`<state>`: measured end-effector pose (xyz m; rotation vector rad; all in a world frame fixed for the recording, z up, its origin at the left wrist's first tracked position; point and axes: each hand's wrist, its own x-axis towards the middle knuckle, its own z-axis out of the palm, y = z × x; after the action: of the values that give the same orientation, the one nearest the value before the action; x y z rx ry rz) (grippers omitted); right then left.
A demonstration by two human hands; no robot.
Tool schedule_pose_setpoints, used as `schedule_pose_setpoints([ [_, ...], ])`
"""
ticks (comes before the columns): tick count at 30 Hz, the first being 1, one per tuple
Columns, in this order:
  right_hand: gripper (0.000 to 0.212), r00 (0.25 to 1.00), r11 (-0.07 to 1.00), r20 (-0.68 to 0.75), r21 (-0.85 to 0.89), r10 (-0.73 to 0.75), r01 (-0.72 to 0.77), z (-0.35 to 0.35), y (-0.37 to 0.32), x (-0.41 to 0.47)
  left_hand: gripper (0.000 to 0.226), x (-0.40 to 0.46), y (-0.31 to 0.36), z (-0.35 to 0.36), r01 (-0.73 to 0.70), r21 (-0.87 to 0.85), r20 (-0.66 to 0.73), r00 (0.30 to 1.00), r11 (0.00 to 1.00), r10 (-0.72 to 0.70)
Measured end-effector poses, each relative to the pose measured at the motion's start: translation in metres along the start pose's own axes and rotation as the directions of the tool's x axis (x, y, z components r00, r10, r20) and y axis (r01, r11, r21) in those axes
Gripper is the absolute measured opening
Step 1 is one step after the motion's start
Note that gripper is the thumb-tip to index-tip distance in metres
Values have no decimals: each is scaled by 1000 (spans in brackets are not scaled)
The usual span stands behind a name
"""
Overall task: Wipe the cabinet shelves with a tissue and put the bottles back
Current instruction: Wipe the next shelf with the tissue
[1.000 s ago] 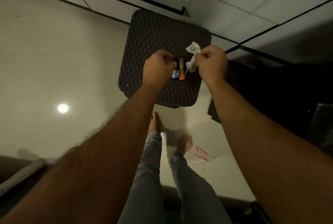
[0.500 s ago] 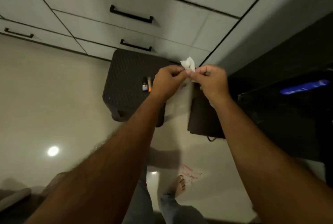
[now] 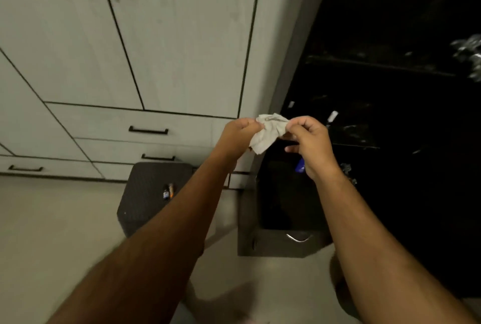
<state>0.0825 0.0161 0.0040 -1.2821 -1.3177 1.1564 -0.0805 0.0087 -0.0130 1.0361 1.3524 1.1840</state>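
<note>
You have one view only, from the camera on your head. It looks forward and down, close over both forearms, toward the cabinet doors [image 3: 161,45] and the floor [image 3: 52,232].

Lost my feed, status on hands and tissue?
Left hand and right hand both pinching tissue. Two small bottles on dark stool. Nothing blocking.

Both hands, left [image 3: 238,138] and right [image 3: 311,146], pinch a crumpled tissue [image 3: 269,132] before the dark open cabinet [image 3: 390,89]; two bottles [image 3: 168,191] lie on a stool [image 3: 145,193].
</note>
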Motion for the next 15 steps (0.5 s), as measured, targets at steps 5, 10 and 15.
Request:
schedule_pose_setpoints([
  [5, 11, 993, 992, -121, 126, -4, 19, -38, -39, -7, 17, -14, 48, 35, 27, -83, 198, 980, 996, -10],
  [10, 45, 987, 975, -161, 217, -16, 51, -55, -57, -12, 16, -11, 77, 61, 28, -174, 253, 967, 984, 17],
  [15, 46, 947, 972, -317, 204, -43, 112, -67, -73, 3, 15, 13, 97, 77, -1, -75, 288, 957, 997, 22],
])
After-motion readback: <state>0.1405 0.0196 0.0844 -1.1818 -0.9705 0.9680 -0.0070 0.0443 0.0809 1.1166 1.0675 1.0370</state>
